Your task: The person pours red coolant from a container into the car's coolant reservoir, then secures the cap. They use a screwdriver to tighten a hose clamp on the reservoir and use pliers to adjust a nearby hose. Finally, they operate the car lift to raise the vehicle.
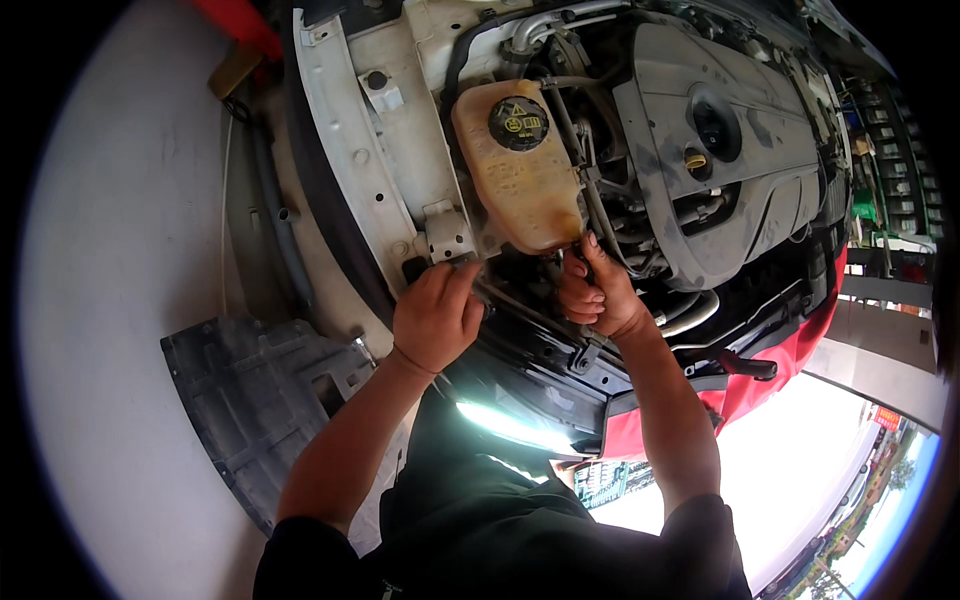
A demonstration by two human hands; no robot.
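1. Down in the open engine bay, the left hand (436,318) reaches in under the white body panel (352,130), its fingers curled together around something dark and thin; what it grips is too hidden to tell.
2. Close beside it, the right hand (598,290) is closed in a fist, thumb raised, on a dark part just below the coolant tank (520,170); the thing inside the fist cannot be made out.
3. That yellowed, stained coolant tank sits above and between both hands, with a round black cap (518,123) on top.
4. A thin metal rod (520,308) runs slanting between the two hands, touching or nearly touching each.
5. To the right of the tank lies the grey engine cover (730,150), dusty, with a small yellow cap (696,161) near its middle.
6. Lower left, a black plastic underbody shield (265,400) lies on the pale floor (110,300), well apart from the hands.
7. Red bodywork (770,375) shows beside the right forearm.
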